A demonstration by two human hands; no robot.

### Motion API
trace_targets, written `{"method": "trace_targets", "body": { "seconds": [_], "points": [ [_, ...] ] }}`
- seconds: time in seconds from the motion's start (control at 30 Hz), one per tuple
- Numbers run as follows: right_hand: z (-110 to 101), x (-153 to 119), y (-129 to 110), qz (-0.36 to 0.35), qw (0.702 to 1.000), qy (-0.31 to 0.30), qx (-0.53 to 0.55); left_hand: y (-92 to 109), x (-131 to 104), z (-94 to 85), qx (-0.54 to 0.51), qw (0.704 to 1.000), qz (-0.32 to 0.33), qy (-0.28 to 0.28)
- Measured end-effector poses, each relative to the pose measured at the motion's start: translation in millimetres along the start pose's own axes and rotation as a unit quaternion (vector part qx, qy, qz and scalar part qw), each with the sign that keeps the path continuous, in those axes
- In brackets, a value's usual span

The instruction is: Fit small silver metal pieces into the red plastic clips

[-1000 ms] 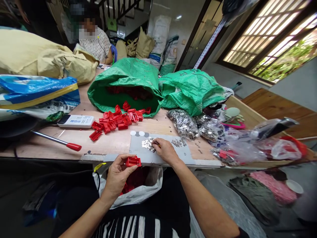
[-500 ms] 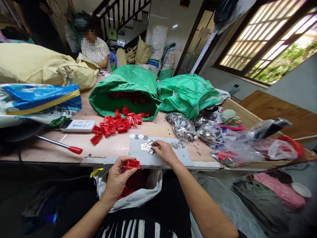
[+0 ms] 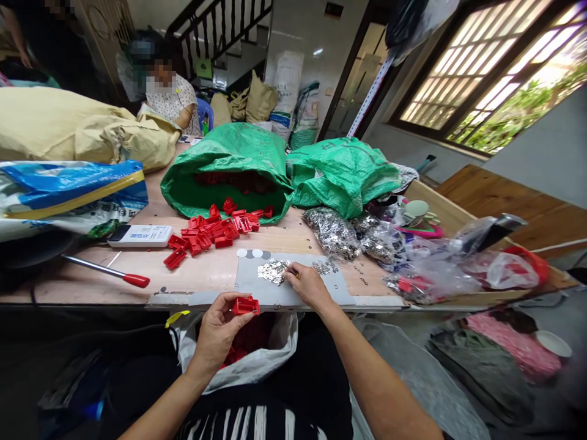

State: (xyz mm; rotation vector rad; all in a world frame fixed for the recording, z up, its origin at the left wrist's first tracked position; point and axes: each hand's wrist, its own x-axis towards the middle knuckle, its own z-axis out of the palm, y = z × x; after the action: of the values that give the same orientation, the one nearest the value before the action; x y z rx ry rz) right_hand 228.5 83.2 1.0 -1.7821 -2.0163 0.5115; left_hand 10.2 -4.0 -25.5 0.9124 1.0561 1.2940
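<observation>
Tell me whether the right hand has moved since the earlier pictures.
Yes, slightly: judged against the grey mat, the right hand has shifted rightward, toward the right edge of the silvery pile.

At the left of the desk [image 3: 204, 276] lies a tan sack [image 3: 68, 125], with a blue bag [image 3: 76, 186] before it. A white device [image 3: 143, 236] is near a red-tipped rod [image 3: 136, 280]. Farther back, a person [image 3: 178, 101] sits near the stairs [image 3: 220, 30]. A barred window [image 3: 463, 73] is at the right.
</observation>
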Motion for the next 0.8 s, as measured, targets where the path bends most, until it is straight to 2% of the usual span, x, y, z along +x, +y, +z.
{"method": "trace_targets", "body": {
  "seconds": [0.1,0.2,0.33,0.43,0.67,0.8],
  "points": [
    [0.0,-1.2,2.7,0.012,1.0,0.008,0.008,-0.3,0.5,0.8,0.001,1.0,-0.001,0.002],
    [0.7,-1.4,5.5,0.011,0.997,0.008,0.072,-0.4,1.6,1.6,-0.009,1.0,0.002,0.006],
    [2.6,-1.6,5.7,0.017,0.973,-0.045,0.227,1.2,4.5,3.3,-0.031,0.999,-0.009,0.007],
    [2.0,-3.8,0.7,0.022,0.953,-0.077,0.291,2.9,7.3,5.4,-0.048,0.999,-0.018,0.005],
    [-5.4,-20.0,-24.1,-0.037,0.95,-0.08,0.3,5.4,11.4,9.0,-0.093,0.995,-0.031,-0.014],
    [-5.9,-34.7,-42.8,-0.084,0.958,-0.086,0.262,12.7,9.9,9.9,-0.121,0.991,-0.051,-0.027]
  ]
}}
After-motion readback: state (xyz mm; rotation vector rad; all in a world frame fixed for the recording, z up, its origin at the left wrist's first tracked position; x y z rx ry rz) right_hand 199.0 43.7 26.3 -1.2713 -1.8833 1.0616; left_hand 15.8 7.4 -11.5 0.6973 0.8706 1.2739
